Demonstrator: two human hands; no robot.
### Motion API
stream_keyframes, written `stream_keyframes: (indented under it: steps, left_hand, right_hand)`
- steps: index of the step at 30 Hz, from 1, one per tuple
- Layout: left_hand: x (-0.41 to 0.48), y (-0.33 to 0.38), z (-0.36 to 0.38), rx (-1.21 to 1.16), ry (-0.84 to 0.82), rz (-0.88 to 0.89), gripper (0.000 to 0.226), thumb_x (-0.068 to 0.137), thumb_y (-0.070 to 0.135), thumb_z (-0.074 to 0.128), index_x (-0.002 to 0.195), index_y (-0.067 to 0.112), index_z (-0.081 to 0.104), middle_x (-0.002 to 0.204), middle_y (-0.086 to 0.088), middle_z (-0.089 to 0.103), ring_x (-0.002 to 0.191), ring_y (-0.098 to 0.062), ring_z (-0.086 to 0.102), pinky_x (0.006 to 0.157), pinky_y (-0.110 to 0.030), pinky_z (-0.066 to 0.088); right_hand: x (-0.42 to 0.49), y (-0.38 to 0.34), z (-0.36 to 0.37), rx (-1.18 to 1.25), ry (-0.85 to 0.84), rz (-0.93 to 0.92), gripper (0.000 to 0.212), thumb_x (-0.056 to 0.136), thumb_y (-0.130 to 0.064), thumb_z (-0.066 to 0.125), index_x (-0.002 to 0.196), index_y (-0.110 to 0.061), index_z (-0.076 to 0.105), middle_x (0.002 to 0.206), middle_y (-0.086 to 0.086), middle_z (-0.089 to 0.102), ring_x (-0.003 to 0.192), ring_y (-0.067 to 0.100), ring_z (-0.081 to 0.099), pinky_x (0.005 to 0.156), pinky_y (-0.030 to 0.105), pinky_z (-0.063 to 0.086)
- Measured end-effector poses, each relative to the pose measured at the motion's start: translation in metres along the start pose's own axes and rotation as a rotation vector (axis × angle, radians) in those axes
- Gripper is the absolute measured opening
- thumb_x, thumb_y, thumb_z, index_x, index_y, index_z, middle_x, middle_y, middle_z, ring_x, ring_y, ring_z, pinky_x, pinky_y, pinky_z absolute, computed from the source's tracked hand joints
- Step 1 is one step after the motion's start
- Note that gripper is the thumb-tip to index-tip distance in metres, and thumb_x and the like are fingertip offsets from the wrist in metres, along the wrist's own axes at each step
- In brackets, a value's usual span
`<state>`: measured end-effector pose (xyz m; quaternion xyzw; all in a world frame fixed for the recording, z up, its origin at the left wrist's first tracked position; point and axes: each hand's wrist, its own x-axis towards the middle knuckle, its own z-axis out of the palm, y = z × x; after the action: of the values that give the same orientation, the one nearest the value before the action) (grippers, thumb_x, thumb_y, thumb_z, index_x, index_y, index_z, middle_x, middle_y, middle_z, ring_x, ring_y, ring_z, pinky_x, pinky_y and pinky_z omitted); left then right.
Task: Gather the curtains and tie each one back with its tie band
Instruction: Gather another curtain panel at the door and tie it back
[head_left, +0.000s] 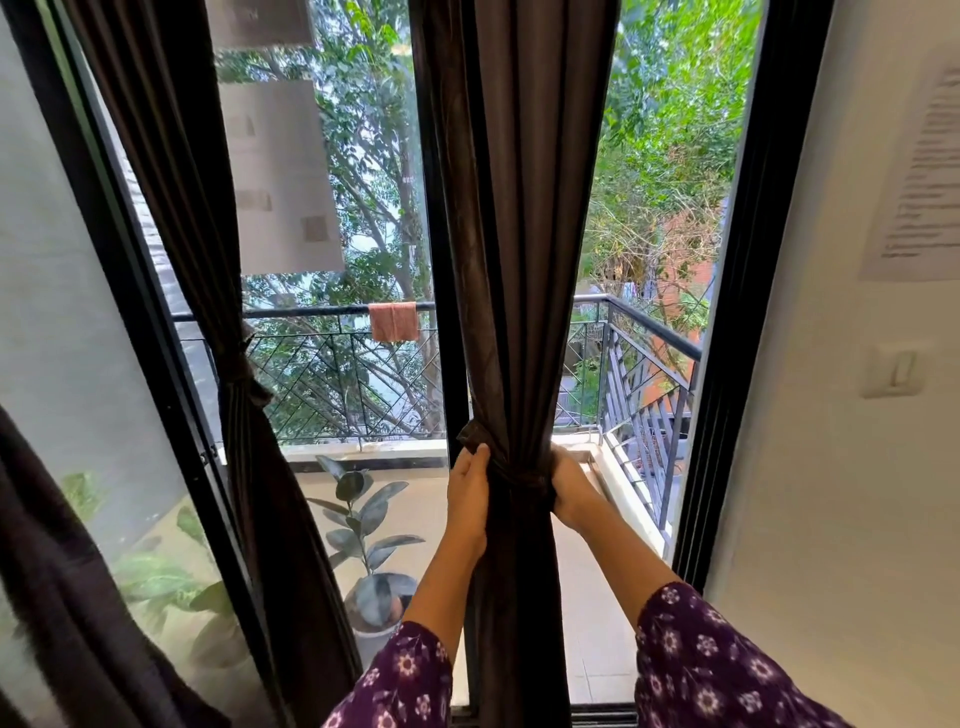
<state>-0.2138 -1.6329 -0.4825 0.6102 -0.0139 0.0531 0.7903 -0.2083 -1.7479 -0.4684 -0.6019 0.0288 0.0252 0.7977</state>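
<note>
Beyond the glass doors we see a balcony with a black metal railing (332, 312), an orange cloth (393, 321) draped over it, and a broad-leaved potted plant (363, 525) on pale tiles. Dense green trees fill the view behind.

Right in front of us hangs the middle curtain (514, 234), a heavy dark-brown fabric with a soft sheen, pulled into narrow vertical folds against the black door frame (441, 312). Its tie band (519, 480), of the same dark cloth, wraps the bundle at hand height. Our left hand (467, 493) grips the band on the curtain's left edge, fingers curled, and a short stiff end of the band pokes up just above the fingertips. Our right hand (569, 488) clasps the band from the opposite side, its fingers wrapped round behind the folds. Purple floral sleeves (696, 660) cover both forearms.

To the left, a second curtain (249, 493) is already cinched at its waist. On the cream wall to the right sit a light switch (894, 371) and a printed sheet (919, 182).
</note>
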Motion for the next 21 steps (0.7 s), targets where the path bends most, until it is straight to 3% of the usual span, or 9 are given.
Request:
stream_keyframes:
  steps: [3,6,10,13,17,21]
  left_hand:
    - [0.000,0.007,0.000,0.012,-0.035,-0.001,0.032,0.100,0.022,0.038,0.114,0.008,0.063,0.110,-0.012,0.068,0.106,-0.026,0.063,0.098,-0.043,0.047]
    - [0.003,0.007,-0.001,0.030,-0.031,-0.024,0.035,0.101,0.024,0.034,0.114,0.010,0.063,0.111,-0.012,0.067,0.107,-0.025,0.062,0.097,-0.041,0.048]
    - [0.008,0.006,-0.001,0.044,-0.029,-0.057,0.037,0.101,0.028,0.031,0.113,0.016,0.063,0.110,-0.010,0.067,0.105,-0.023,0.062,0.094,-0.040,0.049]
    - [0.014,0.007,-0.003,0.050,-0.031,-0.057,0.035,0.100,0.026,0.033,0.099,0.015,0.066,0.101,-0.009,0.069,0.097,-0.022,0.063,0.088,-0.039,0.049]
    - [0.016,0.009,-0.001,0.043,-0.071,-0.060,0.031,0.098,0.025,0.039,0.092,0.014,0.068,0.088,-0.005,0.070,0.087,-0.017,0.064,0.079,-0.033,0.051]
    - [0.016,0.010,-0.002,0.067,-0.139,-0.058,0.032,0.097,0.024,0.043,0.083,0.017,0.070,0.082,-0.002,0.071,0.083,-0.016,0.065,0.080,-0.034,0.051]
  right_hand:
    - [0.002,-0.001,0.002,-0.039,0.026,-0.021,0.035,0.097,-0.014,0.034,0.085,-0.013,0.067,0.087,0.008,0.069,0.084,0.020,0.063,0.084,0.033,0.049]
    - [0.002,-0.001,0.004,-0.086,0.066,-0.077,0.033,0.096,-0.007,0.037,0.082,-0.009,0.067,0.095,0.016,0.068,0.084,0.021,0.063,0.085,0.035,0.050]
    - [0.002,-0.004,0.005,-0.125,0.107,-0.127,0.027,0.093,0.000,0.046,0.077,-0.009,0.064,0.079,0.007,0.066,0.079,0.020,0.061,0.080,0.031,0.050]
    - [0.008,-0.002,0.003,-0.377,0.196,-0.293,0.012,0.090,-0.008,0.055,0.092,-0.009,0.067,0.096,0.006,0.065,0.095,0.021,0.060,0.082,0.030,0.050]
    - [0.009,-0.003,0.007,-0.539,0.260,-0.442,0.020,0.087,-0.003,0.055,0.101,-0.003,0.069,0.112,0.007,0.061,0.105,0.018,0.058,0.095,0.031,0.047]
    - [0.013,-0.005,0.003,-0.495,0.250,-0.327,0.019,0.084,0.002,0.054,0.088,-0.005,0.070,0.099,0.013,0.067,0.090,0.022,0.062,0.078,0.032,0.050]
